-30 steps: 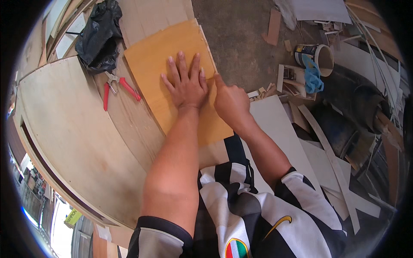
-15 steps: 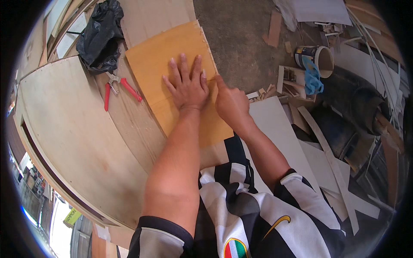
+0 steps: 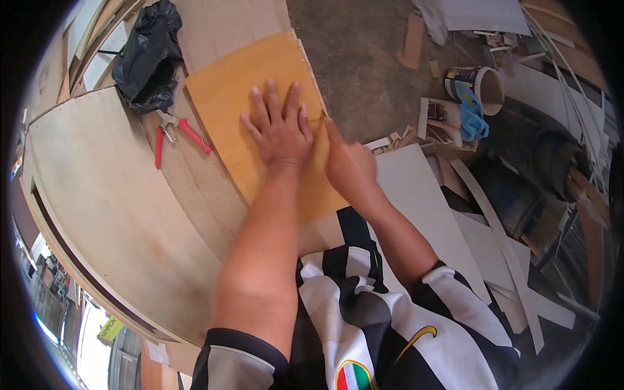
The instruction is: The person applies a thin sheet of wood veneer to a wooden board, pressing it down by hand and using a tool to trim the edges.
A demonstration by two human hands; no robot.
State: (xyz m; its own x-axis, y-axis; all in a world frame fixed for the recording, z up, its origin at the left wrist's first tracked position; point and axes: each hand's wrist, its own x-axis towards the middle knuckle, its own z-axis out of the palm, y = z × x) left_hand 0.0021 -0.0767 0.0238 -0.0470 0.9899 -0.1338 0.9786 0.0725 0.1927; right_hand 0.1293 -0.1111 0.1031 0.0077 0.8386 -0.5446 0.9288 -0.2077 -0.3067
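A yellow-orange sheet (image 3: 224,107) with a ragged right edge lies on a long pale board (image 3: 214,32). A faint line crosses the sheet under my hands. My left hand (image 3: 283,133) presses flat on its middle, fingers spread. At the right edge, my right hand (image 3: 348,159) is closed with its index finger extended along the sheet, level with the line. It appears to grip the edge there; its thumb and curled fingers are mostly hidden and slightly blurred. Red-handled pliers (image 3: 182,133) rest on the board to the left of the sheet.
A black plastic bag (image 3: 148,58) lies beyond the pliers. A large curved wooden panel (image 3: 117,208) fills the left. To the right are a white board (image 3: 416,201), a tipped bucket (image 3: 489,91) with a blue bag (image 3: 472,117), a dark roll (image 3: 533,143) and wood offcuts.
The sheet, pliers and both hands appear slightly further left in the view. My right hand has shifted a little down along the sheet's edge; my left hand stays flat on it.
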